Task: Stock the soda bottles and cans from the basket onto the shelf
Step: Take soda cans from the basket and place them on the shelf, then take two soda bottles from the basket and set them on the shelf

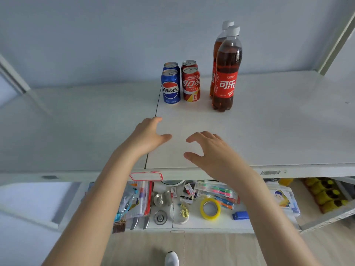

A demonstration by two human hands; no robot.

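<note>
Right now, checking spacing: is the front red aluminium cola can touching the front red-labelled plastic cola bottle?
Apart. The head view shows white shelf between the front red aluminium cola can and the front red-labelled plastic cola bottle.

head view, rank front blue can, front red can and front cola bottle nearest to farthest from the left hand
1. front blue can, just beyond the left hand, slightly to its right
2. front red can, next to the blue one on its right
3. front cola bottle, farthest to the right

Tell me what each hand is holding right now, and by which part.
Nothing is held. The left hand and right hand hover empty, fingers loosely curled, over the shelf, apart from the cans and bottles.
</note>
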